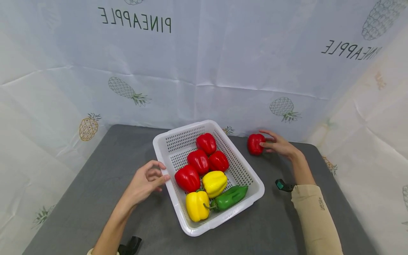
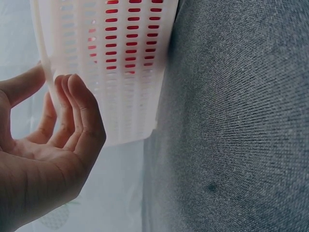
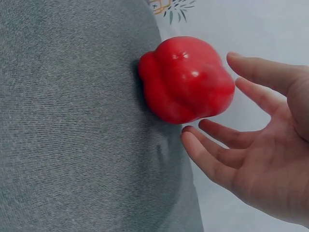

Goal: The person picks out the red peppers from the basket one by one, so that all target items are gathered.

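A white perforated plastic basket (image 1: 236, 209) sits at an angle on the grey table. Inside it lie several red bell peppers (image 1: 188, 179), two yellow bell peppers (image 1: 215, 184) and a long green pepper (image 1: 231, 197). My left hand (image 1: 146, 182) holds the basket's left rim, thumb on the edge and fingers bent beneath it, as the left wrist view shows. Off to the right, another red bell pepper (image 3: 188, 79) rests on the table near its back edge. Around its right side my right hand (image 1: 278, 144) is spread, fingers apart and loosely bent, fingertips right beside the pepper's skin.
A pale cloth wall (image 1: 204, 102) printed with pineapples rises behind the grey table (image 1: 105, 198) and at both sides. Each wrist wears a dark camera mount, with the right one (image 1: 284, 185) hanging close over the tabletop.
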Demonstrator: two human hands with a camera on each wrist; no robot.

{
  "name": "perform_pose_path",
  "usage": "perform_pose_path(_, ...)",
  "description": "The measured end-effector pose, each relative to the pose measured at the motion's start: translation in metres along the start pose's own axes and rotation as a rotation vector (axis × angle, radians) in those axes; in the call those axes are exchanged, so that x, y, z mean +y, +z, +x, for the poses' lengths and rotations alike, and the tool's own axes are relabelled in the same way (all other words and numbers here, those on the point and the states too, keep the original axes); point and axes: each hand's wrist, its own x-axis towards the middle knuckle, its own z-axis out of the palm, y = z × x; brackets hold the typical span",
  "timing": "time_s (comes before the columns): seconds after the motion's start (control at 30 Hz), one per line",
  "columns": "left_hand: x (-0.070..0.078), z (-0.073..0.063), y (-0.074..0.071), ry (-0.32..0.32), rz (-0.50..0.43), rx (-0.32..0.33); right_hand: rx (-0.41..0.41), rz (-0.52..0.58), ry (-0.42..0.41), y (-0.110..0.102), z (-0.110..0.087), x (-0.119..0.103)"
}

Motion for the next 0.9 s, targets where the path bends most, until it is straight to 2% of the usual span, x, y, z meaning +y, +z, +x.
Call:
perform_pose_path(0.17,0.001,-0.001,0.0,-0.003,0.004,0.001,0.033,-0.047,-0.034,-0.001,-0.007,-0.008)
perform_pose_path(0.37,0.001,0.0,0.0,0.005,0.003,0.001,0.097,-0.079,-0.149,-0.002,-0.016,-0.027)
perform_pose_path(0.67,0.0,0.001,0.001,0.007,0.016,0.004,0.081,-0.062,-0.254,0.0,-0.024,-0.06)
perform_pose_path(0.9,0.001,0.0,0.0,-0.009,0.008,-0.005,0.086,-0.079,-0.284,0.008,-0.022,-0.085)
